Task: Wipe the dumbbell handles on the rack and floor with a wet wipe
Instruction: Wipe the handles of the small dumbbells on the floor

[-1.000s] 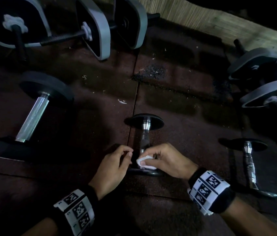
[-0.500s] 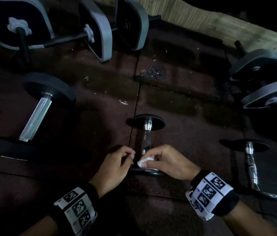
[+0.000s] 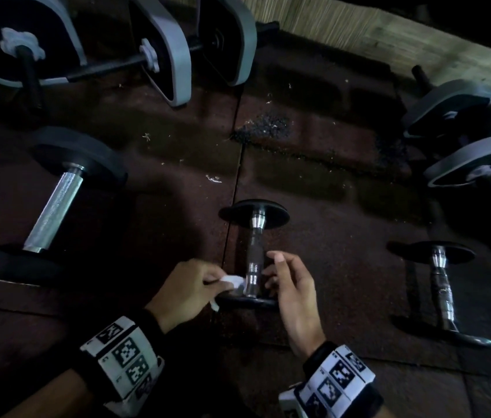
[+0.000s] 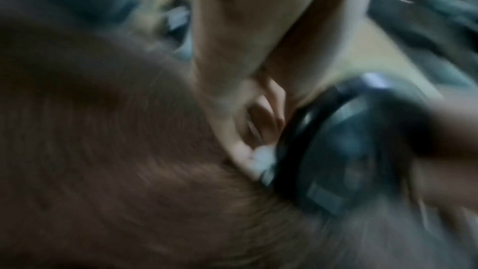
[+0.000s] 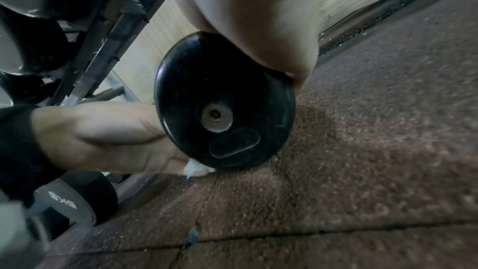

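A small black dumbbell [image 3: 254, 251] lies on the dark red rubber floor [image 3: 343, 267], its handle pointing away from me. My left hand [image 3: 208, 282] pinches a crumpled white wet wipe [image 3: 232, 281] against the left side of the handle, by the near plate [image 3: 250, 302]. My right hand [image 3: 283, 276] hovers just right of the handle, fingers relaxed and holding nothing. In the right wrist view the near plate [image 5: 225, 99] fills the middle, with the wipe [image 5: 198, 169] showing at its lower left under the left hand [image 5: 103, 136]. The left wrist view is blurred.
A large dumbbell with a chrome handle [image 3: 54, 206] lies to the left. Another small dumbbell [image 3: 443, 291] lies to the right. Grey-edged weights stand at the back [image 3: 162, 55] and at the right [image 3: 464, 116]. A metal rack [image 5: 111, 28] rises at the left.
The wipe has passed from my right hand to my left. My right hand let go of the handle and opened to its right side.
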Demonstrator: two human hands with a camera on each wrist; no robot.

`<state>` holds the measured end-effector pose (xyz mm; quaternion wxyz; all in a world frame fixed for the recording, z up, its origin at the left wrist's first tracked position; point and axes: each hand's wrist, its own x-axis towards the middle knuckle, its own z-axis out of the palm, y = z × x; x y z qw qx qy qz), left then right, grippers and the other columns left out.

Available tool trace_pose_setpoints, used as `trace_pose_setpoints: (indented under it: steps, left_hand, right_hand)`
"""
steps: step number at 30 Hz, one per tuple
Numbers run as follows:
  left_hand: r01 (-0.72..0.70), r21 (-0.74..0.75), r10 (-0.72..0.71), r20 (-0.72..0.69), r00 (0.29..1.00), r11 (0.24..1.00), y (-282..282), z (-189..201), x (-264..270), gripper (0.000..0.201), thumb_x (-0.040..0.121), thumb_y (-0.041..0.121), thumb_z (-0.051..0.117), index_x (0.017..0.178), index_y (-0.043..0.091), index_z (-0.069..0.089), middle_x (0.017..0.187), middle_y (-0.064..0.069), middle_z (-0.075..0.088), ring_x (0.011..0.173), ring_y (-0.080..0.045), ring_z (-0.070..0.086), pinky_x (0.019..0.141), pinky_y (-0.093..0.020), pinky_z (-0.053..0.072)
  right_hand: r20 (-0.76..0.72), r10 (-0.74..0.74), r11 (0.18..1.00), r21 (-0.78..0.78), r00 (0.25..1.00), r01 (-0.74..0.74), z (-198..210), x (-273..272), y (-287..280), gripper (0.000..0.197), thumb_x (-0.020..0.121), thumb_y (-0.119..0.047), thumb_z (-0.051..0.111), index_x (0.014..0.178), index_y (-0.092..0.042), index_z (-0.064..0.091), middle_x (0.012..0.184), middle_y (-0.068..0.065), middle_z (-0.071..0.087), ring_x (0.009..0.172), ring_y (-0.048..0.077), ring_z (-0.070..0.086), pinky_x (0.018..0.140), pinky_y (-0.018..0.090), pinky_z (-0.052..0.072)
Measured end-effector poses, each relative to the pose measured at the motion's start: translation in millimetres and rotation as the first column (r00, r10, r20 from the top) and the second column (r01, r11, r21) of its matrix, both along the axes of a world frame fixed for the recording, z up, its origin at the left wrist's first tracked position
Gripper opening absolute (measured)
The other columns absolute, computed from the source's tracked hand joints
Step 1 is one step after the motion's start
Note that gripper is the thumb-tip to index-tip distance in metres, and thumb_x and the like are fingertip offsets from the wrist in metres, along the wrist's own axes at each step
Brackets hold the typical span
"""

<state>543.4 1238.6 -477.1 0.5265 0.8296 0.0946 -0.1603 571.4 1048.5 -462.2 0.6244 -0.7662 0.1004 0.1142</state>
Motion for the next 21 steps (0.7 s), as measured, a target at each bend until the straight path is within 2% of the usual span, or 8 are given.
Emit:
trace_pose_setpoints:
  steps: [2,6,8,10,14,17,19,21]
  left_hand:
    - [0.06,-0.155,-0.078,-0.112,0.991,0.986,-7,-1,2,0.014,0.091,0.019,0.07,0.086,0.031,0.075,0.084,0.022,0.074,0.089,-0.001,0.07,0.076,-0.013,0.052]
    - [0.034,-0.375,-0.154,-0.295,0.943,0.926,-9,1,12,0.02,0.097,0.018,0.06,0.104,0.011,0.077,0.1,-0.004,0.077,0.095,-0.016,0.07,0.091,-0.025,0.051]
    - [0.059,-0.353,-0.169,-0.288,0.943,0.934,-8,4,13,0.02,0.098,0.019,0.059,0.102,0.013,0.078,0.098,-0.002,0.077,0.098,-0.016,0.071,0.092,-0.024,0.051]
    - [0.074,-0.285,-0.15,-0.255,0.955,0.956,-7,9,12,0.018,0.097,0.021,0.061,0.099,0.017,0.079,0.094,0.002,0.077,0.096,-0.013,0.071,0.092,-0.022,0.051]
    - [0.121,-0.155,-0.148,-0.176,0.973,0.98,-1,23,10,0.016,0.095,0.028,0.065,0.097,0.021,0.079,0.09,0.011,0.077,0.09,0.0,0.07,0.088,-0.018,0.051]
    - [0.206,-0.061,-0.211,-0.094,0.973,0.977,1,36,10,0.017,0.094,0.031,0.065,0.098,0.021,0.079,0.091,0.012,0.076,0.088,0.004,0.069,0.086,-0.017,0.052]
    - [0.24,-0.026,-0.242,-0.061,0.968,0.97,-2,41,10,0.018,0.094,0.033,0.065,0.096,0.022,0.079,0.089,0.012,0.076,0.086,0.004,0.069,0.083,-0.018,0.053]
    - [0.259,0.004,-0.258,-0.032,0.966,0.966,-4,43,9,0.017,0.094,0.033,0.065,0.092,0.023,0.078,0.086,0.013,0.075,0.081,0.006,0.067,0.075,-0.013,0.049]
  right_hand:
    - [-0.015,-0.012,1.0,-0.012,1.0,0.011,0,-4,6,0.025,0.104,-0.033,0.046,0.104,-0.022,0.069,0.08,-0.002,0.067,0.071,0.01,0.063,0.067,0.025,0.053]
    - [-0.029,0.004,1.0,-0.013,1.0,-0.004,0,-7,10,0.03,0.106,-0.039,0.041,0.104,-0.028,0.069,0.085,0.003,0.071,0.077,0.02,0.069,0.073,0.038,0.058]
    - [-0.018,0.011,1.0,-0.02,1.0,-0.011,1,-7,12,0.03,0.106,-0.039,0.04,0.104,-0.029,0.068,0.084,0.001,0.071,0.077,0.021,0.07,0.073,0.037,0.058]
    - [-0.006,0.016,1.0,-0.009,1.0,-0.016,3,-7,14,0.03,0.106,-0.035,0.04,0.105,-0.025,0.067,0.077,-0.006,0.07,0.072,0.013,0.068,0.067,0.027,0.055]
    - [0.018,0.016,1.0,0.001,1.0,-0.016,3,-8,14,0.028,0.106,-0.03,0.041,0.105,-0.019,0.067,0.072,-0.009,0.069,0.065,0.006,0.064,0.061,0.019,0.05]
    - [0.022,0.01,1.0,-0.017,1.0,-0.01,2,-7,12,0.028,0.106,-0.03,0.041,0.105,-0.019,0.067,0.078,-0.004,0.071,0.071,0.011,0.068,0.065,0.023,0.053]
    - [0.022,0.012,0.999,-0.038,1.0,-0.011,0,-7,10,0.027,0.106,-0.031,0.042,0.105,-0.023,0.067,0.086,-0.002,0.073,0.081,0.016,0.071,0.075,0.032,0.057]
    - [0.025,0.018,0.999,-0.051,1.0,-0.017,-1,-8,9,0.026,0.106,-0.033,0.043,0.104,-0.026,0.068,0.092,0.0,0.073,0.088,0.019,0.071,0.083,0.039,0.057]
